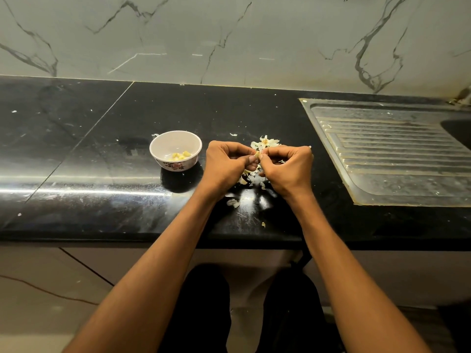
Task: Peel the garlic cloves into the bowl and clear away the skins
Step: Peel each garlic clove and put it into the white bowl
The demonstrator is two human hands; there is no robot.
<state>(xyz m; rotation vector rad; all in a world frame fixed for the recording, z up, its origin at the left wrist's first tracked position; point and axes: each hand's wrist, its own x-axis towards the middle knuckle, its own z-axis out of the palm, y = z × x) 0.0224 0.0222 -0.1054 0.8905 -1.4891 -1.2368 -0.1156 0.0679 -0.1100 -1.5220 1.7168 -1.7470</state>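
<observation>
nearest the viewer, on the front part of the dark surface (102, 205), a few loose skins (233, 203) lie just on the near side of the bowl's level, lower right of the bowl (175, 150). a little farther in, just right of the bowl, both hands meet over a scatter of peel. the left hand (225, 165) has its fingers curled in, pinching a small garlic clove (257, 155) at its tip, and the right hand (286, 168) has its fingers curled too, nipping at the same clove from the other side, so the clove sits between the two thumbs, held above the surface and not yet in the bowl. it looks small, light and firm, with a papery skin that is thin and tears easily; it is likely a bit slippery once bare, so a hold on the blunt root end while the skin is picked from the tip seems best. the bowl itself, white with a flower on its side, holds a few peeled cloves (179, 155) at the bottom. just beyond the hands, right of the bowl, sits a pile of skins (265, 142), and these will want gathering, being so light that they may drift. farther right of the bowl is a steel draining board (387, 154), and behind all stands the marble wall (229, 34).
</observation>
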